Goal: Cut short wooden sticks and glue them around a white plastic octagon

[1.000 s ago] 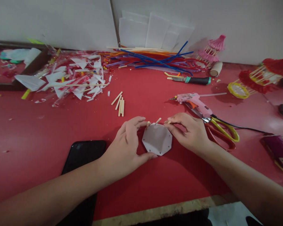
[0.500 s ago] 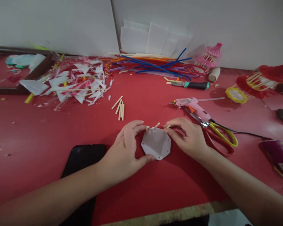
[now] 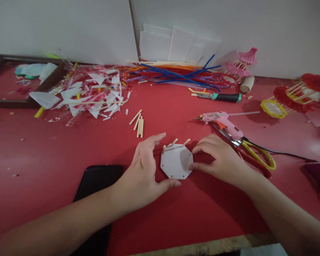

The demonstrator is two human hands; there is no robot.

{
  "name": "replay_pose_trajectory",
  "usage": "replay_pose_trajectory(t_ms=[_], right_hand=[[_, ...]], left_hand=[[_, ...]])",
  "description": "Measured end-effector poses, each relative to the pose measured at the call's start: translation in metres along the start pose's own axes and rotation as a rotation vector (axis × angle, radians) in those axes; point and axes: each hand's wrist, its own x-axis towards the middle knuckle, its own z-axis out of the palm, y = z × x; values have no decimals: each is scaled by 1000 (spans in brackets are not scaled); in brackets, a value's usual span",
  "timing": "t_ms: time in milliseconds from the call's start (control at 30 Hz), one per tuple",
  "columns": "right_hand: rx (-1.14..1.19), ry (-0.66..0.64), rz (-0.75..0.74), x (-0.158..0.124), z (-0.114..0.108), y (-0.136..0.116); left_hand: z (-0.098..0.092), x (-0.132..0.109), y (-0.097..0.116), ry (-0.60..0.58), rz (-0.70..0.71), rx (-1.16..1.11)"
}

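Note:
A white octagonal piece (image 3: pixel 176 161) lies on the red table, with small holes near its corners. Three short wooden sticks (image 3: pixel 174 142) stand along its far edge. My left hand (image 3: pixel 146 167) is spread at the left side of the piece, fingers apart, thumb by the near edge, holding nothing. At the right edge, my right hand (image 3: pixel 216 156) has its thumb and fingers apart, touching the piece at its rim. Several loose sticks (image 3: pixel 140 127) lie beyond my left hand.
A pink glue gun (image 3: pixel 222 122) lies on scissors (image 3: pixel 258 156) at the right. A cutter (image 3: pixel 226 97) and pipe cleaners (image 3: pixel 176 76) are farther back. A black phone (image 3: pixel 96 181) sits under my left forearm. Scraps (image 3: pixel 96 92) cover the back left.
The third stick, earlier pinched in my right hand, now stands on the piece. My right hand has let it go and moved to the right edge. The piece is turned slightly.

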Motion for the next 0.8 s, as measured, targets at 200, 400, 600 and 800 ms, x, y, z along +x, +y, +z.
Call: replay_pose_trajectory(t_ms=[200,400,600,800], right_hand=[[-13,-11,7,0,2,7],[-7,10,-16,0,2,10],[-70,128,-24,2,5,7],[-37,178,-49,4,10,-1]], left_hand=[[-1,-1,-3,-41,30,-4],[0,-1,-2,-31,19,-13],[-4,3,3,-68,-30,-60],[-4,2,1,-74,1,-111]])
